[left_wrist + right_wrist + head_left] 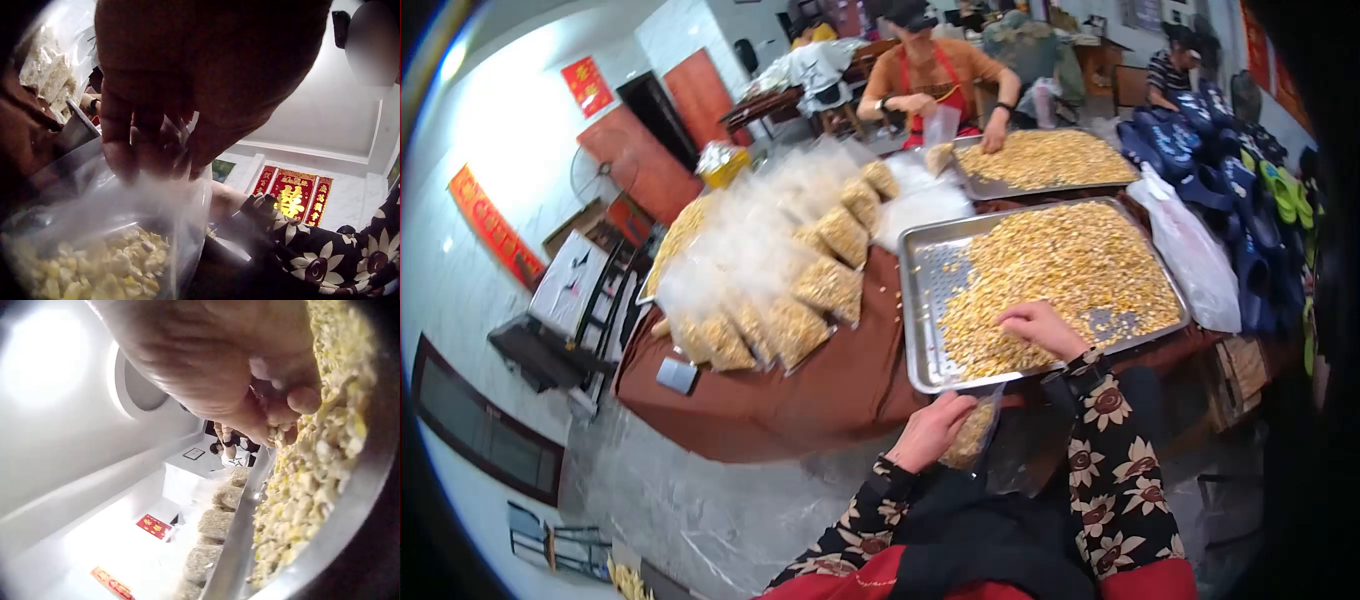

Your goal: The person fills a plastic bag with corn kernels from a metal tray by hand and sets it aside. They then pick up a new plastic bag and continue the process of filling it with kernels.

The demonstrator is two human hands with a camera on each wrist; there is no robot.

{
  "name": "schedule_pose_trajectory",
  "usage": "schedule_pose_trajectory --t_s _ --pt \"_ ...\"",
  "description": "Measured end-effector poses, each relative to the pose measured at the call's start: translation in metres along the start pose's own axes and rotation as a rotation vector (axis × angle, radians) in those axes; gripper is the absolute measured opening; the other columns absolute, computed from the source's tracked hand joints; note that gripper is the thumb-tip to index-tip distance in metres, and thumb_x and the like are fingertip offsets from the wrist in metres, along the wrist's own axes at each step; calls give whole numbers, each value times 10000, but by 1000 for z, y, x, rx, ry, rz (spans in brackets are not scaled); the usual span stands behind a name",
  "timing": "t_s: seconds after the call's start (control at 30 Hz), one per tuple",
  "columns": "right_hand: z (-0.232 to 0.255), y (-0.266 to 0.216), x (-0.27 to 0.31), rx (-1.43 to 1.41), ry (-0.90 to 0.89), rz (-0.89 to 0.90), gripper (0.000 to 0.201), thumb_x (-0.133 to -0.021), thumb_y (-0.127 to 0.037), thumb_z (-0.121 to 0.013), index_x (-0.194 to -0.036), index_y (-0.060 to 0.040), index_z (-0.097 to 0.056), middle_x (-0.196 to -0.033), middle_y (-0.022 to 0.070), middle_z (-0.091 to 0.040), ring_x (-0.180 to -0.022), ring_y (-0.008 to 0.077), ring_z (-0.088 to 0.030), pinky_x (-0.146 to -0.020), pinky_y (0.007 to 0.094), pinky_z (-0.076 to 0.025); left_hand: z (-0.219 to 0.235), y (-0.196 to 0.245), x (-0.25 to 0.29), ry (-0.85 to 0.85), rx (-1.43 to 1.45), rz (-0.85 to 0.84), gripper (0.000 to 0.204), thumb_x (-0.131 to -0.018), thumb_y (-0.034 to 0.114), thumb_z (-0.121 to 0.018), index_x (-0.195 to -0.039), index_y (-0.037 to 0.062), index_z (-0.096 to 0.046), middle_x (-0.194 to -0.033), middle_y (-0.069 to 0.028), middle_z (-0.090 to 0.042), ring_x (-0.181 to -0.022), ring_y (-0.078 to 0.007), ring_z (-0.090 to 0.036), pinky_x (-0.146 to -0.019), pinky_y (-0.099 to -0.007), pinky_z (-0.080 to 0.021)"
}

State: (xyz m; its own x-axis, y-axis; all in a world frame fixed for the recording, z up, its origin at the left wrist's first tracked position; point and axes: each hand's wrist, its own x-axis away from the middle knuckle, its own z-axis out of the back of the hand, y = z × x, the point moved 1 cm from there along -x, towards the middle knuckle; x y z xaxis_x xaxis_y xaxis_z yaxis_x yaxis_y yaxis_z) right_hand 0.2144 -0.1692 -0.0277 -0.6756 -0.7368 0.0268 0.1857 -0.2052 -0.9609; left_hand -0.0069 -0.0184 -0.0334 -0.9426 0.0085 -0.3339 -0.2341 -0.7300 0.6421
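My left hand (931,432) pinches the top of a clear plastic bag (974,436), just off the near edge of the table. Yellow and whitish corn kernels fill the lower part of this bag (103,265) in the left wrist view. Over the near metal tray (922,345), my right hand (1043,328) is down at the heap of loose corn kernels (1065,260). Its fingers curl in the right wrist view, with a few kernels (280,432) between thumb and fingertips.
Many filled clear bags (830,285) stand on the brown tablecloth (870,370) to the left. Across the table, a person in a red apron (945,75) works at a second tray of kernels (1050,160). A white plastic bag (1190,255) and dark slippers (1250,260) hang at the right.
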Motion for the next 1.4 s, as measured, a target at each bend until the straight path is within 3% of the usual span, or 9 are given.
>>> schedule_pose_trajectory --t_s 0.13,0.2,0.33,0.7,0.87,1.0,1.07,1.2,1.4 --pt "-22 -31 16 19 -255 40 231 -870 -200 -599 -1001 -25 -672 -780 14 -639 -676 92 -553 -625 252 -460 -1 0 -3 -49 -14 22 161 -902 148 -549 -1060 123 -564 -932 -122 -556 -855 -357 -588 -688 -409 -497" --pt "-37 -19 12 202 -444 327 253 -849 -189 -598 -1019 -12 -663 -837 85 -683 -729 179 -628 -687 315 -491 -1 3 -4 -55 -12 15 161 -900 142 -550 -1059 120 -567 -946 -118 -562 -859 -356 -591 -691 -409 -499" --pt "-58 -19 19 435 -475 264 269 -810 -146 -587 -1035 -16 -657 -903 182 -672 -822 314 -649 -758 372 -495 -1 9 -6 -38 5 20 151 -882 83 -582 -1032 72 -587 -910 -130 -572 -847 -347 -592 -702 -374 -492" --pt "-62 -22 23 427 -450 346 253 -804 -155 -593 -996 -7 -667 -903 182 -672 -840 326 -647 -767 374 -496 -2 8 -5 -37 -20 23 169 -868 58 -595 -1036 43 -595 -894 -146 -578 -828 -348 -593 -707 -372 -483" --pt "-52 -14 11 151 -253 198 227 -798 -198 -606 -948 -55 -699 -886 130 -697 -832 261 -665 -764 338 -506 0 9 -5 -17 -16 2 170 -886 116 -577 -1054 89 -584 -923 -130 -569 -827 -364 -594 -678 -412 -494" --pt "-18 3 4 229 142 222 339 -812 -297 -636 -1074 -84 -664 -984 139 -673 -953 273 -631 -835 365 -483 0 9 -4 -31 -13 27 154 -887 111 -576 -1040 90 -587 -899 -138 -561 -827 -366 -589 -683 -409 -486" --pt "-5 9 11 919 327 206 508 -781 -409 -674 -1197 -128 -592 -1066 161 -615 -1040 319 -571 -889 429 -435 1 8 -4 -40 -4 34 152 -888 111 -576 -1038 91 -587 -895 -136 -560 -827 -364 -589 -687 -408 -485" --pt "-2 7 17 924 78 -11 587 -699 -454 -727 -1161 -128 -570 -1141 196 -541 -1054 361 -537 -870 478 -428 1 10 -6 -25 24 31 124 -878 57 -593 -999 32 -601 -850 -141 -561 -789 -328 -583 -685 -350 -473" --pt "-14 39 0 725 253 135 283 -784 -227 -645 -1021 -76 -615 -937 179 -586 -943 358 -575 -799 448 -476 -3 8 -7 -56 1 42 130 -897 118 -569 -1021 91 -595 -872 -136 -564 -822 -359 -588 -682 -399 -479"
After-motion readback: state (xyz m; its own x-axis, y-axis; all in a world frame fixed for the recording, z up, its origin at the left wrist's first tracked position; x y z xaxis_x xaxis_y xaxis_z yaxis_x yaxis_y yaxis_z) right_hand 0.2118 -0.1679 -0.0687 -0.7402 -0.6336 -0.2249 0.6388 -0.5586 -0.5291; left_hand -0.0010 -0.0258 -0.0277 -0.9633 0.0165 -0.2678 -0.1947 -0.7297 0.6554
